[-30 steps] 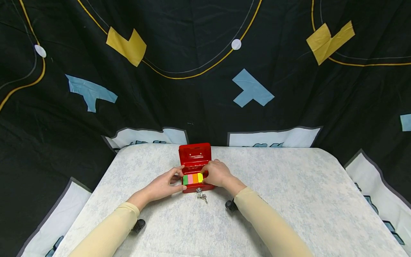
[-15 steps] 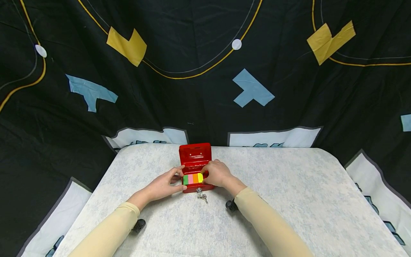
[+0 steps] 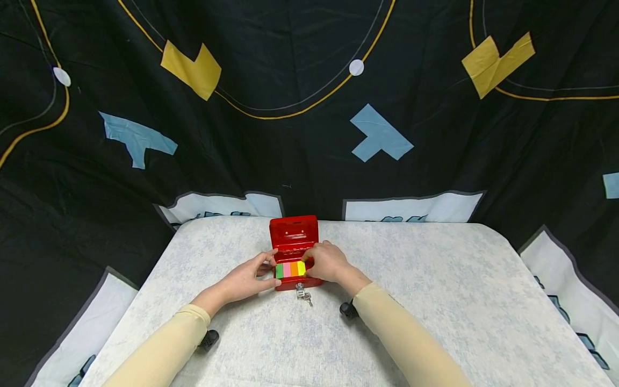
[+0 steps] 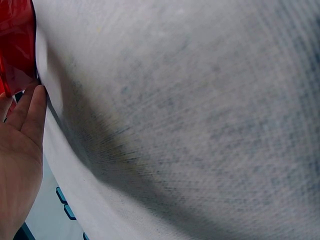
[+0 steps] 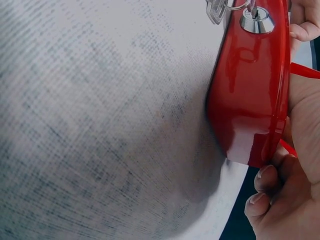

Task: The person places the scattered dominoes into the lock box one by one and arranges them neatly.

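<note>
A red metal cash box (image 3: 293, 233) stands on the table with its lid raised. In it lies a pad of sticky notes (image 3: 290, 269) in green, pink, orange and yellow bands. My left hand (image 3: 246, 278) grips the box's left end, thumb at the front corner; in the left wrist view its fingers (image 4: 34, 112) lie against the outer wall. My right hand (image 3: 330, 260) reaches over the right end, thumb and forefinger pinching the yellow end of the pad. Its other fingers (image 5: 265, 182) curl beside the box's outer wall in the right wrist view. Its grip is partly hidden.
A lock (image 5: 256, 21) with keys (image 5: 216, 10) hangs at the box's front. Pale patterned cloth covers the table (image 3: 425, 290). A black curtain (image 3: 309, 172) with yellow and blue patches rises behind it.
</note>
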Motion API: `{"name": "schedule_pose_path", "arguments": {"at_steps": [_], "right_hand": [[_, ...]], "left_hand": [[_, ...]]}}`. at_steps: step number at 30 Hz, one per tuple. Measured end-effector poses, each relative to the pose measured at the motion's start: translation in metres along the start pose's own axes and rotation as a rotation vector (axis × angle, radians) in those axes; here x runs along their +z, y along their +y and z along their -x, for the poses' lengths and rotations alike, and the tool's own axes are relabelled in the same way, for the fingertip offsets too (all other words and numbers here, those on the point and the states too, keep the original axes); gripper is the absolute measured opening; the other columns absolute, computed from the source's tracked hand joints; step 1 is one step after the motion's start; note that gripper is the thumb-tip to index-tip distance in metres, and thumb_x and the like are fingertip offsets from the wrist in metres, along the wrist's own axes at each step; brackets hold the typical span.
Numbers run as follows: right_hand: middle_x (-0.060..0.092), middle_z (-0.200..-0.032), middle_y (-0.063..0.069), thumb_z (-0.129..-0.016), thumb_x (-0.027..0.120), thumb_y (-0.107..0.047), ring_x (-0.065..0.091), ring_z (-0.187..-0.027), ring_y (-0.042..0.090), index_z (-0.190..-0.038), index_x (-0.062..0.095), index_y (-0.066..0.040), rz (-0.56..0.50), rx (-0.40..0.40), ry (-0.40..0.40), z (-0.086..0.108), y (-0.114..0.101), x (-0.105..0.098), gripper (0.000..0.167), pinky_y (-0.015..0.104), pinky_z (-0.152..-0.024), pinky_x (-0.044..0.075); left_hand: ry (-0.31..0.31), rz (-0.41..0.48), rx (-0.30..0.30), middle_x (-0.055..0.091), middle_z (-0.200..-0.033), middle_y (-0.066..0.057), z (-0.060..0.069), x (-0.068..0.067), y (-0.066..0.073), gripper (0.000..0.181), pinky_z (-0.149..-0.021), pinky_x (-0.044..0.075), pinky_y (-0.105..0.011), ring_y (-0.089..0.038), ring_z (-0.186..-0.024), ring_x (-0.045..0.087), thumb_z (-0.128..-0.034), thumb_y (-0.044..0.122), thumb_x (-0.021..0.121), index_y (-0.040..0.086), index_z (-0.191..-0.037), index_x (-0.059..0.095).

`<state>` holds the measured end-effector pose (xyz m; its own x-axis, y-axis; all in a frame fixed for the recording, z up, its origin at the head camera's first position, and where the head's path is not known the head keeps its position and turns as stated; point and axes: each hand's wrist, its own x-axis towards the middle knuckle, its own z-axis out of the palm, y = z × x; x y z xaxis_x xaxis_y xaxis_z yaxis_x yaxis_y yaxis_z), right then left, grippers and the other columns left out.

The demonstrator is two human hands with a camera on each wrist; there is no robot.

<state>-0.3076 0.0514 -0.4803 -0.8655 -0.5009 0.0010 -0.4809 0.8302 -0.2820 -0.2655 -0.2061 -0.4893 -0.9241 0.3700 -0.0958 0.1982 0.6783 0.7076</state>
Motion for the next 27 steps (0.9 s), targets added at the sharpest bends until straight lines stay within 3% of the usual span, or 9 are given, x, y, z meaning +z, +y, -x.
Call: {"name": "schedule_pose_path", "arguments": {"at_steps": [11,18,27], "right_hand": [[0.072,-0.113,-0.004,-0.082,0.085,-0.033,0.056,-0.102,0.018,-0.118,0.077,-0.02,-0.054,0.007,0.0,0.001,0.0002,-0.0015,0.039,0.035,-0.09,0.049],[0.07,-0.094,-0.006,-0.082,0.085,-0.033,0.052,-0.092,0.016,-0.119,0.077,-0.02,-0.193,0.038,-0.019,-0.0016,0.0022,-0.002,0.04,0.032,-0.076,0.047],[0.06,-0.078,-0.008,-0.083,0.084,-0.032,0.052,-0.086,0.015,-0.121,0.075,-0.018,-0.244,0.033,0.015,0.0024,0.0037,-0.0067,0.041,0.034,-0.078,0.049]], "left_hand": [[0.008,0.008,0.011,0.034,-0.164,0.008,0.0001,0.0,0.0002,0.045,-0.108,0.046,-0.045,-0.021,-0.126,0.06,-0.0882,0.044,0.08,0.022,-0.117,0.054],[0.007,0.004,0.012,0.034,-0.164,0.007,0.0001,-0.0005,0.0017,0.046,-0.107,0.047,-0.045,-0.021,-0.126,0.059,-0.0886,0.043,0.08,0.021,-0.119,0.054],[0.005,0.001,0.01,0.035,-0.164,0.006,0.0003,-0.0009,0.0028,0.048,-0.106,0.047,-0.045,-0.022,-0.126,0.059,-0.0884,0.047,0.079,0.02,-0.119,0.054]]}}
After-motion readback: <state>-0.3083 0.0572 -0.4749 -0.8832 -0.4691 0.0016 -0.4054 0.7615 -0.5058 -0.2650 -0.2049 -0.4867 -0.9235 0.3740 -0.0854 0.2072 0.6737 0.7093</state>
